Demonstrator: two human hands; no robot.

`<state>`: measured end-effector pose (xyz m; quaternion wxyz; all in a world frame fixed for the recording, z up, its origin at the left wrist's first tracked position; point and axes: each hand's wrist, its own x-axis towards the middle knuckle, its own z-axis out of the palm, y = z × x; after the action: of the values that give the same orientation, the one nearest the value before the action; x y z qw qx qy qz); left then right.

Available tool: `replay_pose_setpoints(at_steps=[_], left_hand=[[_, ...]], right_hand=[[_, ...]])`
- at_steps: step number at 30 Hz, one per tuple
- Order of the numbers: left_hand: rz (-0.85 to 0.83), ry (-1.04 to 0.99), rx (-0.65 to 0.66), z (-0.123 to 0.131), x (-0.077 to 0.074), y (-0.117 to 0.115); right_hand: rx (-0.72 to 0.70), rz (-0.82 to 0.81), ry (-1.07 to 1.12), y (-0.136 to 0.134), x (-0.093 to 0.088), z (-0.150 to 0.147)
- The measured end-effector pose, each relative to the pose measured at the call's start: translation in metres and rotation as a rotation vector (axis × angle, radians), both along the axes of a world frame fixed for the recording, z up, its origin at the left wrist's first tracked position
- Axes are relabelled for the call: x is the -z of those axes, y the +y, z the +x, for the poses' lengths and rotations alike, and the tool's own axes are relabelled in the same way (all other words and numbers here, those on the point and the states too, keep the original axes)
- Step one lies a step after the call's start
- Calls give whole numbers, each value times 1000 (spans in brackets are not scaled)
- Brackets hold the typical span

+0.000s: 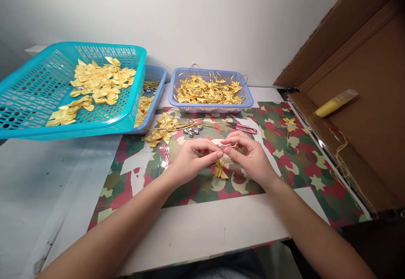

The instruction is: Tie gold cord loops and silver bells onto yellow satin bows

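Observation:
Above the patterned sheet, my left hand (198,161) and my right hand (248,156) meet at their fingertips, both closed in a pinch. A small gold ribbon bow (220,170) hangs just below the left thumb and seems held there; its top is hidden by the fingers. What the right fingertips pinch is too small to make out. Beyond the hands lie several silver bells (191,130), a bundle of gold cords (186,125) and a pile of loose yellow bows (163,130). Pink-handled thread snips (243,128) rest behind the right hand.
A turquoise basket (133,114) of bows overlaps a blue basket (160,87) at left. Another blue basket (211,108), full of corded bows, stands at the back wall. Cardboard (363,72) borders the right side, with a yellow-filled tube (335,103) sticking out.

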<state>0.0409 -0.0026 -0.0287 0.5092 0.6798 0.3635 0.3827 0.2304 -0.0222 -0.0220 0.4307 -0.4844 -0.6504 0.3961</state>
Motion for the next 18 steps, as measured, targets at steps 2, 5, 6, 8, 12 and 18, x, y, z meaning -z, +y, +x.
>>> replay_pose_setpoints(at_steps=[2,5,6,8,12,18], left_hand=[[-90,-45,-42,-1,5,-3],[-196,-114,-87,-1,10,-8],[-220,-132,-98,-1,10,-9],[-252,-153,-122,0,11,-11],[-285,-161,-143,0,11,-13],[-327,-202,-100,0,11,-14]], right_hand=[[44,-16,-68,-7,-2,2],[25,-56,-209,-22,-1,1],[8,-68,-236,-27,1,-2],[5,-63,-258,-33,5,-9],[41,-25,-266,-33,12,-22],[102,29,-322,-27,11,-32]])
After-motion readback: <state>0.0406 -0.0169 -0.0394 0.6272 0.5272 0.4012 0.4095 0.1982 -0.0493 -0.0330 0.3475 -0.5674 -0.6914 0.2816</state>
